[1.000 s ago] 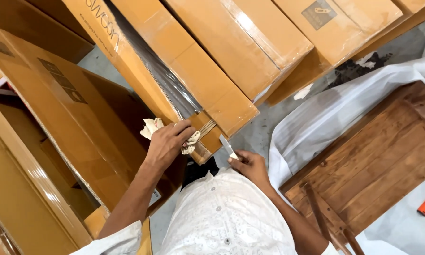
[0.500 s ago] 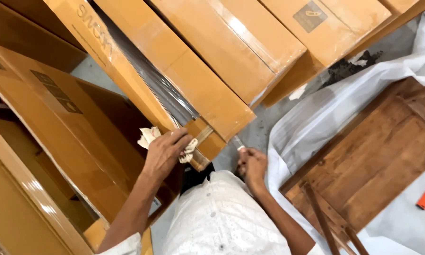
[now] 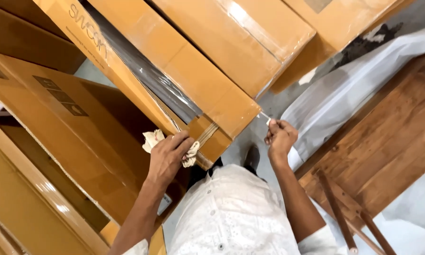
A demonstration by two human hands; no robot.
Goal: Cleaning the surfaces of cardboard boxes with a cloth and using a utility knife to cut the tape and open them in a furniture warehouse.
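Note:
My left hand point(image 3: 169, 158) presses a crumpled pale cloth point(image 3: 152, 140) against the near corner of a long cardboard box point(image 3: 208, 89) wrapped in clear film and tape. My right hand point(image 3: 279, 138) is pinched shut on a thin strip of clear tape point(image 3: 264, 115) that stretches from the box's corner. The strip runs up and left from my fingertips to the box edge. My white shirt fills the bottom middle of the view.
More cardboard boxes point(image 3: 56, 118) lie at the left and top. A brown wooden table point(image 3: 378, 146) with slim legs lies at the right on white plastic sheeting point(image 3: 345, 89). Grey floor shows between the boxes and the sheeting.
My right hand has moved right and slightly up, away from the box corner, drawing the tape strip out. My left hand stays on the cloth at the corner.

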